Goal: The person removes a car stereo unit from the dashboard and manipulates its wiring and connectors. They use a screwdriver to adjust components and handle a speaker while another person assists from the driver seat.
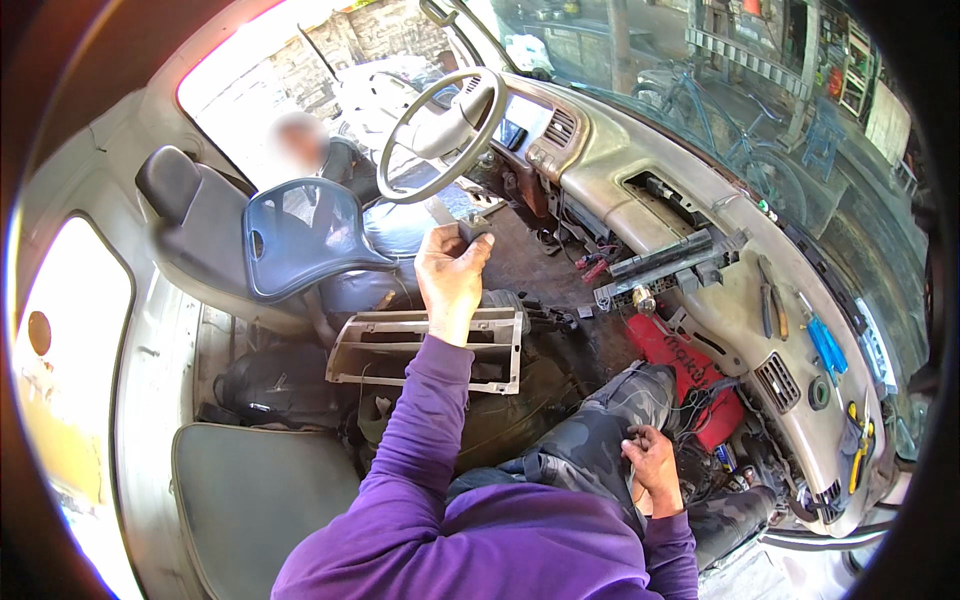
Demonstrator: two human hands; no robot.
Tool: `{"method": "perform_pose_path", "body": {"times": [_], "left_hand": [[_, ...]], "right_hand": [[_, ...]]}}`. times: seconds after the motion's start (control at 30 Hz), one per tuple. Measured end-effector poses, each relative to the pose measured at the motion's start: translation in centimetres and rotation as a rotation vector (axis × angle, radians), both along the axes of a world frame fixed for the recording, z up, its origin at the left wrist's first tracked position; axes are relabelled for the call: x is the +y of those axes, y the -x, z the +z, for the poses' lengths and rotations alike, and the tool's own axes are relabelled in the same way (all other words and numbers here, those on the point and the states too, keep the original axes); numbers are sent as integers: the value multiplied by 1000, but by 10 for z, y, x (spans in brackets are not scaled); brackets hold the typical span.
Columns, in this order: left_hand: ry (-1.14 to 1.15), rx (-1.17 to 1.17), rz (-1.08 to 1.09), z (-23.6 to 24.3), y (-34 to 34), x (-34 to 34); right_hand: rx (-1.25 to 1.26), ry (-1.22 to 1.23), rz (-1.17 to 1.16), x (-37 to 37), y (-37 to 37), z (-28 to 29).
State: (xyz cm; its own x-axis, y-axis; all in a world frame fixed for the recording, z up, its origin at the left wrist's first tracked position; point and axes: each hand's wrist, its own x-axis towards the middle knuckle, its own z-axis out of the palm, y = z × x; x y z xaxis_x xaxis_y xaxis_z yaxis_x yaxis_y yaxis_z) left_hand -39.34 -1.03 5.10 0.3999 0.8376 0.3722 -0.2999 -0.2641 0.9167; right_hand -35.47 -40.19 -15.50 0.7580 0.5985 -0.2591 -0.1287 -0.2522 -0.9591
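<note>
My left hand (452,265) is raised below the steering wheel (395,173) in this view, gripping a small dark part with a thin pale piece (474,228). Behind its wrist lies a beige rectangular panel frame with openings (352,375), on dark gear between the seats. My right hand (652,462) rests low beside my camouflage-trousered thigh (590,440), fingers curled; whatever they may hold is unclear. Near it are loose wires and a red bag or case (655,345).
A person (345,165) is at the far open doorway, behind a seat (180,230) with a blue chair shell (290,265) on it. On the dashboard (620,180) lie a black strip assembly (670,260), pliers (767,300), a blue-handled tool (828,350) and tape (819,392).
</note>
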Motion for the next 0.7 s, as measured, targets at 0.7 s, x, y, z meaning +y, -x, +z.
{"method": "perform_pose_path", "body": {"times": [0.7], "left_hand": [[-149,-76,298,3,41,30]], "right_hand": [[91,-64,-47,-13,-1,0]]}}
